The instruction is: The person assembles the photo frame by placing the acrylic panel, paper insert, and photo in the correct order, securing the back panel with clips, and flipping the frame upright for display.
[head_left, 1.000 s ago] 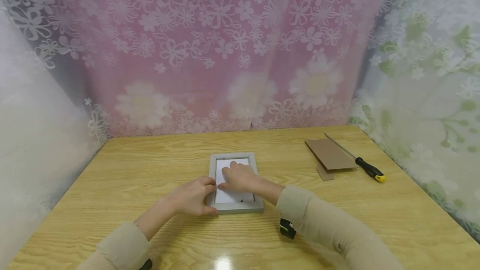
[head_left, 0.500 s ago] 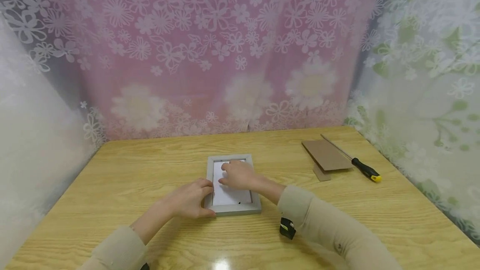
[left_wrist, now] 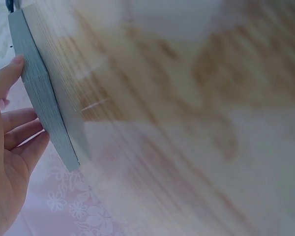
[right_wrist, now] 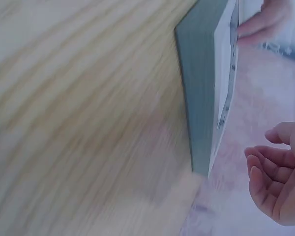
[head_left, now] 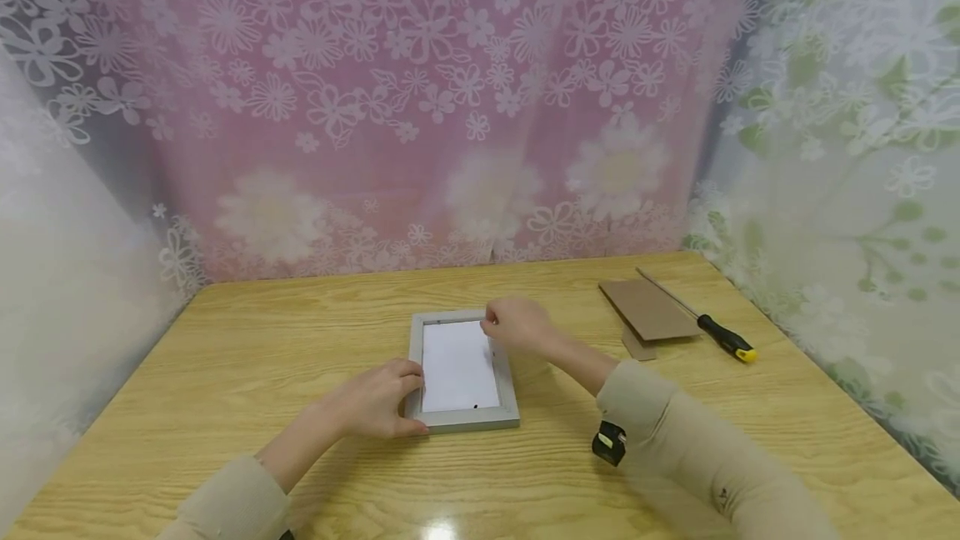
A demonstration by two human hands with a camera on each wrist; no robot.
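A grey picture frame (head_left: 471, 417) lies face down on the wooden table, with a white sheet (head_left: 459, 365) filling its recess. My left hand (head_left: 378, 400) holds its left side, thumb by the near corner and fingers along the edge. The left wrist view shows the thumb and fingers of that hand against the frame's side (left_wrist: 48, 98). Over the far right corner hovers my right hand (head_left: 521, 327). In the right wrist view the right hand's loosely curled fingers (right_wrist: 278, 172) are apart from the frame, and nothing shows between them and the thumb.
Brown backing boards (head_left: 652, 311), a large one over a smaller piece, lie to the right. A screwdriver (head_left: 723, 336) with a black and yellow handle lies beside them. A small dark fleck (head_left: 476, 407) sits near the sheet's lower edge. Floral curtains (head_left: 450, 148) surround the table.
My right hand has lifted off the white sheet and moved right to the frame's far corner, uncovering most of the sheet. My left hand stays at the left side.
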